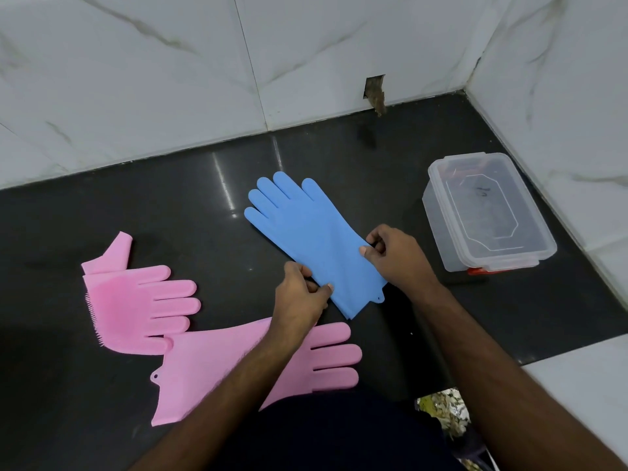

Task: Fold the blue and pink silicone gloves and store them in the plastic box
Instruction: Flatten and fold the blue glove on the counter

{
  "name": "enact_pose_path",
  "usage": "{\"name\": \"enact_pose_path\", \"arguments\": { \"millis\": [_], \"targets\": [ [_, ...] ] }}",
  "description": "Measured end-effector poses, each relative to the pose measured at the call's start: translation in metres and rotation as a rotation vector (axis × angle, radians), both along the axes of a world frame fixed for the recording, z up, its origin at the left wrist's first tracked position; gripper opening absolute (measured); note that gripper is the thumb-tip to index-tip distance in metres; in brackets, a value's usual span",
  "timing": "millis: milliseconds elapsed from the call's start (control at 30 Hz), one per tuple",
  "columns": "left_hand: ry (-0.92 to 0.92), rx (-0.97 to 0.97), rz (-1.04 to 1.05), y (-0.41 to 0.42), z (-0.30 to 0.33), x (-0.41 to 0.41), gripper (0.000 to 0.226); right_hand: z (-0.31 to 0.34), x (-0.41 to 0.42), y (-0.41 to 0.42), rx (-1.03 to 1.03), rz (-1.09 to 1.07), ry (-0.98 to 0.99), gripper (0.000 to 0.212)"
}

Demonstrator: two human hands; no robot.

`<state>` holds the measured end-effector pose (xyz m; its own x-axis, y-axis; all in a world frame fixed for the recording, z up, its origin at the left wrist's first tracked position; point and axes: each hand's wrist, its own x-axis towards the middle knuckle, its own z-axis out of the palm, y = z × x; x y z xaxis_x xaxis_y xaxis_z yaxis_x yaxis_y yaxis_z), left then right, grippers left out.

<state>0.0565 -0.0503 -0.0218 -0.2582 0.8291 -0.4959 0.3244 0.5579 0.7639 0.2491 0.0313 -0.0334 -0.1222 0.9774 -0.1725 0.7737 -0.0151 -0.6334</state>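
Note:
A blue silicone glove (306,229) lies flat on the black counter (190,212), fingers pointing away to the upper left. My left hand (300,297) pinches its cuff on the left edge. My right hand (396,256) pinches the cuff's right edge. One pink glove (139,307) lies at the left, bristled palm up, its cuff folded back. A second pink glove (210,365) lies flat nearer me, partly under my left forearm. The clear plastic box (489,212) stands at the right with its lid on.
White marble wall tiles (170,79) rise behind the counter and on the right, forming a corner behind the box. A hole in the tile (374,91) sits at the back. The counter's front right edge meets a white surface (584,379).

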Motion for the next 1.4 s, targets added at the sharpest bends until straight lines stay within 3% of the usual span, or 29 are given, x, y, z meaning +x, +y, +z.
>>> {"name": "enact_pose_path", "arguments": {
  "millis": [633,833,933,1033,1200,1267,1400],
  "targets": [
    [0.148,0.08,-0.124,-0.003,0.001,0.001,0.025,-0.002,0.005,-0.003,0.026,-0.015,0.047,0.014],
    [0.407,0.198,-0.363,-0.006,-0.001,-0.001,0.011,-0.005,0.003,-0.005,0.034,-0.017,0.039,0.013],
    [0.563,0.327,-0.527,-0.004,-0.002,-0.005,0.016,-0.005,0.002,-0.006,0.05,-0.009,0.032,0.014],
    [0.598,0.408,-0.612,-0.003,-0.002,-0.011,0.018,-0.003,0.002,-0.009,0.058,-0.017,0.052,0.014],
    [0.554,0.479,-0.65,0.0,-0.001,-0.024,0.019,0.001,0.007,-0.009,-0.029,-0.034,0.175,0.008],
    [0.54,0.481,-0.685,0.0,0.0,-0.029,0.031,0.005,0.009,-0.008,-0.073,-0.006,0.255,0.01],
    [0.542,0.439,-0.775,-0.001,-0.001,-0.034,0.051,0.018,0.0,-0.007,-0.245,-0.044,0.565,0.022]
  ]
}}
